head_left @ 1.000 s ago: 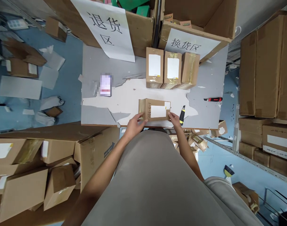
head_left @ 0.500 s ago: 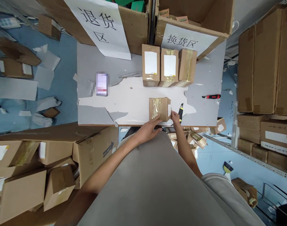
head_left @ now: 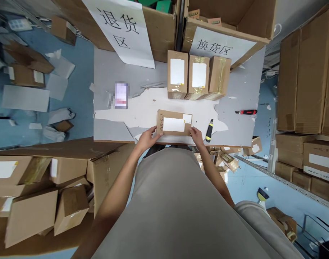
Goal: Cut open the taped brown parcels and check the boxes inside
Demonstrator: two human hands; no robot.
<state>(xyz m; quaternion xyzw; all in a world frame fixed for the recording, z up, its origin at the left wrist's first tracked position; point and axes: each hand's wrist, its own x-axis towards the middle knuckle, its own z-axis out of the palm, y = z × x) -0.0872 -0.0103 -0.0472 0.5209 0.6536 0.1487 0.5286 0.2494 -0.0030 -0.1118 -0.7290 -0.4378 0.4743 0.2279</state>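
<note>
A small cardboard box (head_left: 174,132) lies near the front edge of the table, its white label and some handwriting facing up. My left hand (head_left: 148,139) grips its left end, thumb on the near side and fingers at the corner. At the right end, my right hand (head_left: 196,136) pinches the near corner. A yellow-and-black utility knife (head_left: 209,130) lies just right of my right hand, not touched. Beyond the box stand three taped cardboard boxes in a row, the left (head_left: 177,73), the middle (head_left: 199,73) and the right (head_left: 218,77).
A red-and-black utility knife (head_left: 246,112) lies at the table's right. On the left is a blurred phone-like object (head_left: 121,95). Two large open cartons with paper signs, left (head_left: 161,36) and right (head_left: 261,43), stand at the back. A big carton (head_left: 105,172) of boxes stands lower left.
The box has been turned, so its labelled face now points up instead of the taped one. My left hand has moved left from its near side to its left end.
</note>
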